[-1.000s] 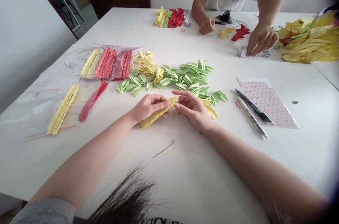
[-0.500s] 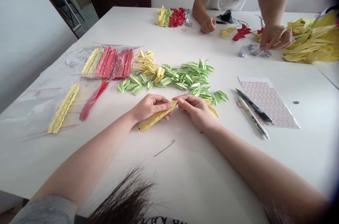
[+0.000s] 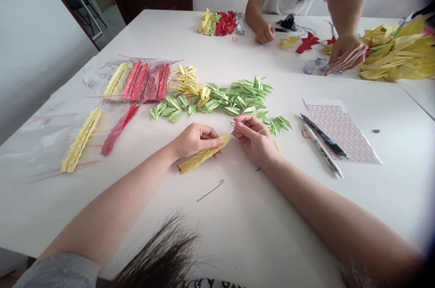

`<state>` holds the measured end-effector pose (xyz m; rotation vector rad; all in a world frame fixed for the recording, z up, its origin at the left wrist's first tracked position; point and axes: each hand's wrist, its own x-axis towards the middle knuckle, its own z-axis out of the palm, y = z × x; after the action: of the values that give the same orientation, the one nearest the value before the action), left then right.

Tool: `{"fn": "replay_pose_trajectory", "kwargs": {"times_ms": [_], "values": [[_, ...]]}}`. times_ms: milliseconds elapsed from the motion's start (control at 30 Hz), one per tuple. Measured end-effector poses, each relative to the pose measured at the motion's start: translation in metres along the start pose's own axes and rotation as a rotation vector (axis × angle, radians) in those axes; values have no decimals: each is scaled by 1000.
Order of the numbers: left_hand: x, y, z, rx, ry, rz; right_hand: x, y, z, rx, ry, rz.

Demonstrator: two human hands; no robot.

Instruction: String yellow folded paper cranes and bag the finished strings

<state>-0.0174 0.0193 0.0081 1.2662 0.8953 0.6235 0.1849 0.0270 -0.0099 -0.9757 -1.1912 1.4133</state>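
My left hand (image 3: pixel 200 140) is closed round a pleated strip of folded yellow paper (image 3: pixel 201 157), which slants down to the left. A thin dark wire or thread (image 3: pixel 233 130) comes out of the strip's upper right end. My right hand (image 3: pixel 252 136) pinches that wire, its fingertips a little apart from the paper. A thin metal hook (image 3: pixel 210 191) lies on the table below my hands. Just beyond them spread folded green paper pieces (image 3: pixel 246 97) and yellow paper pieces (image 3: pixel 186 81). A yellow piece is partly hidden behind my right hand.
At left lie a yellow pleated strip (image 3: pixel 80 140), a red one (image 3: pixel 118 130) and a plastic bag of strips (image 3: pixel 136 81). Two pens (image 3: pixel 322 143) rest by a label sheet (image 3: pixel 353 136). Across the table (image 3: pixel 136 233), a co-worker's hands (image 3: pixel 346 54) handle grey paper near a yellow pile (image 3: pixel 397 54).
My right hand has drawn slightly away from the strip's tip, and the wire now shows between them. The strip has shifted slightly downward. The co-worker's hand on the right has moved lower.
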Motion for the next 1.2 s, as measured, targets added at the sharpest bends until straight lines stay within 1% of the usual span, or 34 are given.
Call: {"fn": "replay_pose_trajectory", "kwargs": {"times_ms": [100,267,333,433,500,567,633,733,767,833,900,933,1000,1067,1133,1200], "values": [[0,2,2,-30,6,-1,-3,-1,1,-123,32,-79],[-1,1,3,-108,31,-22,-15,-5,8,-490,177,-405],[-1,0,3,-115,41,-23,-19,-5,10,-589,221,-474],[-1,0,3,-102,42,-25,-20,-3,10,-655,235,-493],[-1,-1,2,-95,39,-26,-19,-4,9,-663,208,-461],[0,0,1,-106,46,-23,-16,-12,8,-687,182,-432],[0,1,-1,-111,60,-15,-12,-26,4,-744,193,-458],[0,6,-3,-68,89,18,-5,-54,-7,-856,235,-555],[0,9,-4,-40,96,34,-4,-64,-13,-911,208,-560],[-2,14,-5,32,100,70,-1,-81,-27,-1037,108,-487],[-3,19,-8,129,117,109,-1,-93,-42,-1161,-3,-344],[-4,20,-10,191,137,128,-2,-97,-49,-1205,-28,-278],[-4,22,-16,343,191,165,-3,-103,-60,-1247,-41,-189],[-3,23,-23,531,267,209,-4,-105,-66,-1275,-37,-145],[-2,23,-28,732,348,257,-5,-104,-69,-1337,-66,-112],[-2,22,-29,918,414,269,-4,-100,-69,-1438,-118,-55]]}}
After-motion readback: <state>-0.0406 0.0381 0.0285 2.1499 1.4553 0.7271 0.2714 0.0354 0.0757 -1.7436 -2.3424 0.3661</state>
